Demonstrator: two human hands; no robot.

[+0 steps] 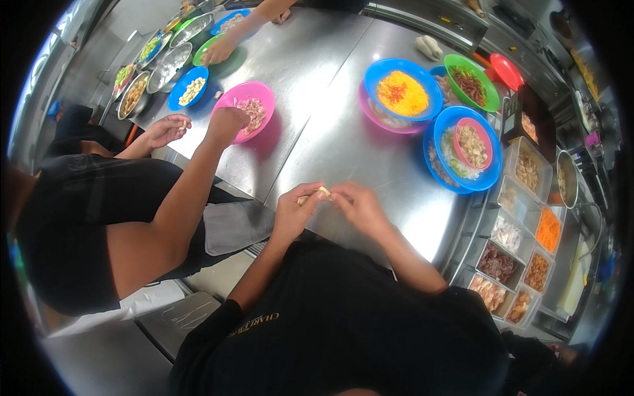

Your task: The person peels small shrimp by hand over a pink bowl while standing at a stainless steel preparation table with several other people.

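Note:
My left hand (294, 210) holds small pale pieces over the near edge of the steel table (317, 148). The upper piece looks like a garlic clove (324, 191), pinched between thumb and fingers. A second pale piece (302, 200) shows against the same fingers. My right hand (364, 208), slightly blurred, pinches at the right end of the clove. Ahead and to the left stands a pink bowl (270, 94) of pinkish, skin-covered cloves. Beyond it, a blue bowl (174, 103) contains pale peeled cloves.
At left, a co-worker's hand (230, 121) reaches into the pink bowl; their other hand (168, 131) holds a pale piece. Another person's hand (220, 48) is at a green bowl. Stacked blue bowls (488, 180) and a blue bowl of yellow shreds (371, 74) stand right, beside food containers (525, 247).

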